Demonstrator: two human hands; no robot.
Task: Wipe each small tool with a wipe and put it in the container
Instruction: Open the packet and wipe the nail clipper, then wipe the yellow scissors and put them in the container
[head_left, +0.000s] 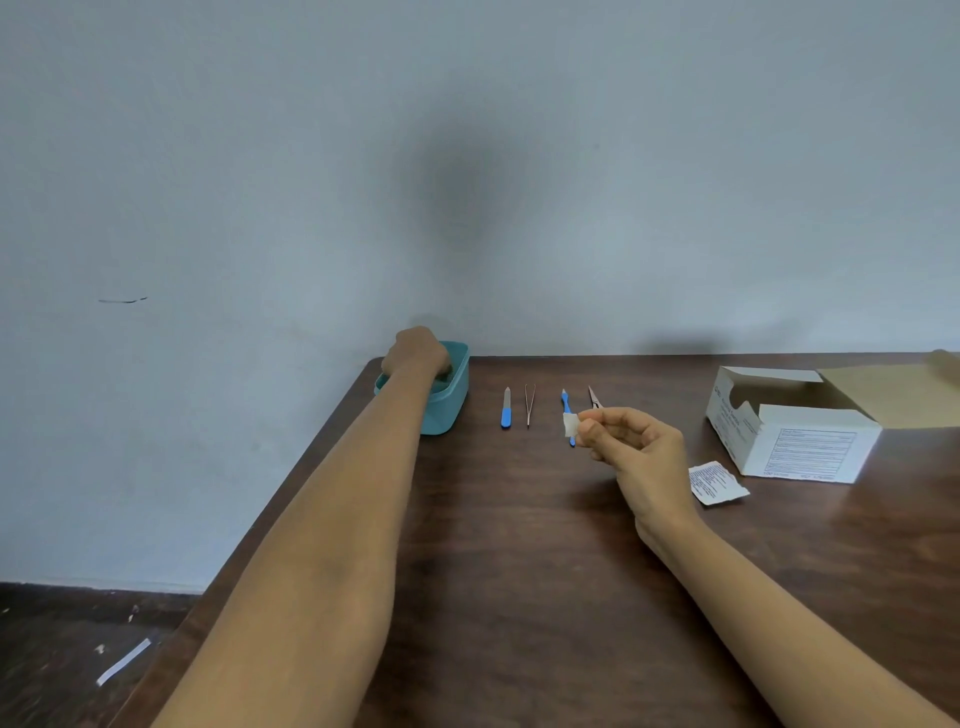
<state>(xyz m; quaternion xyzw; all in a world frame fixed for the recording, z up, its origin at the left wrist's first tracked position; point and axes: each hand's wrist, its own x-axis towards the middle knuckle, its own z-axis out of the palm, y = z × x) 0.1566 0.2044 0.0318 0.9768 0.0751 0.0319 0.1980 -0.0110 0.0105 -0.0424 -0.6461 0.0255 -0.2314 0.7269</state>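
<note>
**Pinching the wipe above the tool row — left hand at the container**

Your right hand (636, 449) pinches a small white wipe (570, 425) between thumb and fingertips, held above the table (519, 571), and in this view it overlaps the blue-handled tool (565, 401). Four small tools lie side by side near the far edge: a nail file (506, 409) with a blue grip, tweezers (529, 405), the blue-handled tool, and a scissor-like tool (594, 397). The teal container (447, 410) stands at the table's far left corner, left of the file. Your left hand (415, 351) reaches into it from above — the fingers are hidden behind the rim, so its grip cannot be told. An open cardboard box (800, 441) sits to the right, with a torn sachet (717, 482) just in front of it.
</note>
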